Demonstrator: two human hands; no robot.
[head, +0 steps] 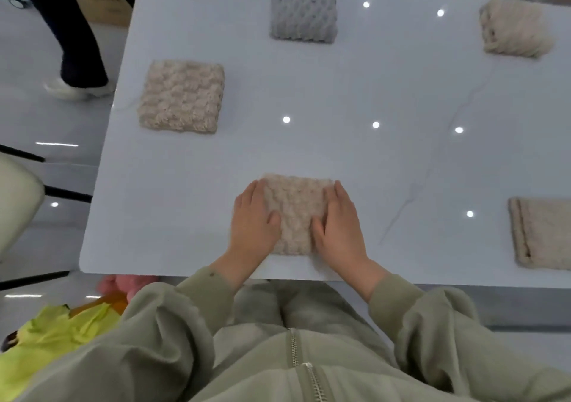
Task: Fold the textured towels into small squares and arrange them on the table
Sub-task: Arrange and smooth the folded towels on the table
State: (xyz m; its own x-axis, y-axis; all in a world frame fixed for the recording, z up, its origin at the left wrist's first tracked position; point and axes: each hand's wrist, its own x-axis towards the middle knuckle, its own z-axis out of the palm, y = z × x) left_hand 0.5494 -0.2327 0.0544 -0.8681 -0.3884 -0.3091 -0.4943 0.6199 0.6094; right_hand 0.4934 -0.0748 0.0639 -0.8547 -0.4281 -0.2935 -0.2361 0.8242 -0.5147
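A finished square point(182, 95) lay at far left, well apart, likely for tidy spacing. The left hand point(254, 221), fingers straight, pressed the towel point(293, 213) near the table point(370, 170) edge; the right hand point(338, 227) pressed its other side equally flat, probably to set the folds.

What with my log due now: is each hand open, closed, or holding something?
Left hand: open, fingers flat on the left side of the beige towel.
Right hand: open, fingers flat on its right side.
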